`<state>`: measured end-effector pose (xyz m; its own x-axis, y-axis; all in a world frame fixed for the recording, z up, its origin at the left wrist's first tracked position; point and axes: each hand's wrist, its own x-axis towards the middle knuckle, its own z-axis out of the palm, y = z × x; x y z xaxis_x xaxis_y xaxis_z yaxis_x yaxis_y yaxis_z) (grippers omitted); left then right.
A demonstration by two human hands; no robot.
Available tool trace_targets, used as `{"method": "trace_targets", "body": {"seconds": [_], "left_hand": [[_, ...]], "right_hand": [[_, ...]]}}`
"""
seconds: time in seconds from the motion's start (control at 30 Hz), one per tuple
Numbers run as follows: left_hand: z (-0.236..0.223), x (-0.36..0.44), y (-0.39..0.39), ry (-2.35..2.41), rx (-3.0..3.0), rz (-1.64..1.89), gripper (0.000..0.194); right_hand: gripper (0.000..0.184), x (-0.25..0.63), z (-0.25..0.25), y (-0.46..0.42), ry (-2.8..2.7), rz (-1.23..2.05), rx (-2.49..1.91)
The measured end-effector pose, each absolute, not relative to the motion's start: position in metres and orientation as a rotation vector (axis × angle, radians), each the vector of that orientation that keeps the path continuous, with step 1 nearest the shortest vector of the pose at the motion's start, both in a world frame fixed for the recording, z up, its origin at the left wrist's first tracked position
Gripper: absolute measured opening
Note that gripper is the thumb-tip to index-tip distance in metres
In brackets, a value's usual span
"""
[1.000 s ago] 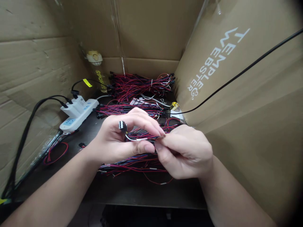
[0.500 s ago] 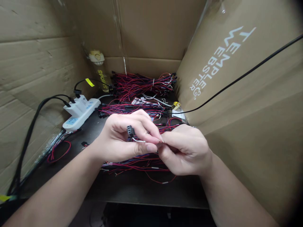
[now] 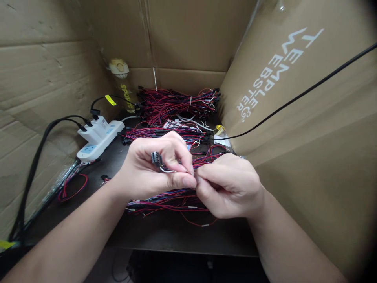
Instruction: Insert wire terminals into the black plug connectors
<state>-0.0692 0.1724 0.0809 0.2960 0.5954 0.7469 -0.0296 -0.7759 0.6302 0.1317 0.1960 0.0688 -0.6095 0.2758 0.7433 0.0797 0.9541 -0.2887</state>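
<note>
My left hand (image 3: 156, 169) is closed in a pinch on a thin lead that ends in a small black connector (image 3: 156, 158), which sticks up between thumb and fingers. My right hand (image 3: 229, 184) is closed too, its fingertips meeting the left thumb and pinching the other end of the same lead. Both hands hover just above a loose bundle of red, blue and black wires (image 3: 171, 200) lying on the dark tabletop (image 3: 165, 236).
More tied wire bundles (image 3: 176, 103) lie at the back. A white power strip (image 3: 98, 137) with black cables (image 3: 38, 157) sits on the left. Cardboard walls (image 3: 294, 118) enclose the space; a black cable (image 3: 294, 98) crosses the right wall. A small yellow-capped item (image 3: 218, 129) lies beside it.
My hands have drawn closer together, the right fingertips now against the left thumb. The black connector has turned slightly in my left hand.
</note>
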Motion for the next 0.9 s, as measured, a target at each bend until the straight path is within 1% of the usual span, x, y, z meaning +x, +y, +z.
{"method": "trace_targets", "body": {"seconds": [0.17,0.3,0.43,0.53,0.63,0.77,0.9], "left_hand": [[0.078,-0.067,0.173,0.520,1.968,1.592,0.038],[0.074,-0.063,0.172,0.531,1.901,1.634,0.039],[0.076,-0.067,0.173,0.532,1.964,1.536,0.024],[0.079,-0.072,0.174,0.481,2.123,1.446,0.017],[0.079,-0.074,0.175,0.462,2.168,1.432,0.007],[0.075,-0.072,0.176,0.475,2.048,1.540,0.012],[0.076,-0.070,0.176,0.453,2.053,1.546,0.011]], "right_hand": [[0.032,0.132,0.069,0.198,-2.224,0.272,-0.253],[0.038,0.132,0.069,0.199,-2.205,0.233,-0.269],[0.034,0.132,0.067,0.199,-2.178,0.244,-0.257],[0.029,0.134,0.067,0.199,-2.174,0.243,-0.264],[0.031,0.134,0.068,0.199,-2.187,0.251,-0.272],[0.034,0.134,0.068,0.198,-2.177,0.301,-0.255],[0.032,0.134,0.066,0.200,-2.183,0.330,-0.231]]}}
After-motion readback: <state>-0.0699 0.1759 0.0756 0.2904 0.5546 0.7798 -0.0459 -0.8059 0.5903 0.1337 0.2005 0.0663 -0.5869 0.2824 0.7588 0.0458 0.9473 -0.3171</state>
